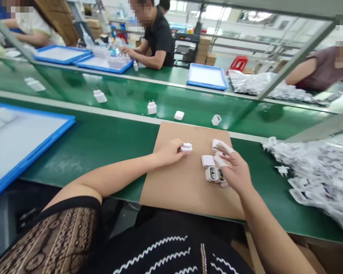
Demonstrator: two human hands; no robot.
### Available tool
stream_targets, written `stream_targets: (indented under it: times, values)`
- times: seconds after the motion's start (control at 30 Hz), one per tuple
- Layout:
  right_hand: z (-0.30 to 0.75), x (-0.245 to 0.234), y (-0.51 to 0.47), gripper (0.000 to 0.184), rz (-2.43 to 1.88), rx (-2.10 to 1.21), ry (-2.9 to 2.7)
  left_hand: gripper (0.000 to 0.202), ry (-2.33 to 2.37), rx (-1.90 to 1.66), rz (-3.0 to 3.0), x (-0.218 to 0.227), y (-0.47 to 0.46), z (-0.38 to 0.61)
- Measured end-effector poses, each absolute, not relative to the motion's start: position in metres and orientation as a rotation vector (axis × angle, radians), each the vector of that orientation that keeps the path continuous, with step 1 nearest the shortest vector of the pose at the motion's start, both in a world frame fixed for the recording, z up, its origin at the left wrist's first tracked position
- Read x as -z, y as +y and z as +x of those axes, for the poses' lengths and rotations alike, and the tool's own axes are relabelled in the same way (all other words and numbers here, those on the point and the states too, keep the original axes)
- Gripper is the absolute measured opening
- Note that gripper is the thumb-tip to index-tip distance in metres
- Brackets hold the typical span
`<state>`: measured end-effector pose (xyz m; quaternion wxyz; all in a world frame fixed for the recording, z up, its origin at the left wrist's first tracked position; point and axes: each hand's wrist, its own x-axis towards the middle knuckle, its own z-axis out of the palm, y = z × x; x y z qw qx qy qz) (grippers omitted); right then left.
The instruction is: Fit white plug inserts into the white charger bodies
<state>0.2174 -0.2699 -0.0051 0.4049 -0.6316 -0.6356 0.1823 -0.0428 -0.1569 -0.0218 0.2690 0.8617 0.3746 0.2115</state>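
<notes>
My left hand (171,152) pinches a white charger plug (186,147) above a brown cardboard sheet (177,182), the plug's prongs pointing away from me. Over the right side of the sheet, my right hand (236,169) reaches with fingers apart, white coverings on some fingertips. Beneath and beside those fingers is a small group of white charger housings (207,161). Two near ones, including an open-ended housing (212,174), show parts inside. Another white housing (216,144) lies at the group's far end, partly behind my fingers.
Beyond the sheet, a green belt carries spaced white pieces, among them a pronged charger (152,107) and a housing (216,120). A heap of white plug parts (317,179) in clear plastic lies right. Left is a blue-rimmed tray (50,140). Co-workers sit across the belt.
</notes>
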Motion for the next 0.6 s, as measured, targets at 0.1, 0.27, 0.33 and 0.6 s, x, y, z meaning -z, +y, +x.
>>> stream_targets:
  times: [0.1,0.27,0.33,0.6]
  values:
    - [0.291,0.019,-0.287,0.063,-1.987,-0.044,-1.273,0.026,1.198,-0.611,2.397,0.015,-0.103,-0.029]
    - [0.377,0.032,-0.304,0.072,-2.563,0.174,-0.854,0.031,1.470,-0.482,2.441,0.003,-0.026,0.011]
    - [0.395,0.033,-0.303,0.072,-2.589,0.200,-0.783,0.031,1.509,-0.476,2.445,0.001,-0.008,0.025]
    - [0.449,0.018,-0.290,0.071,-2.542,0.340,-0.727,0.065,1.754,-0.591,2.436,0.009,-0.002,0.027]
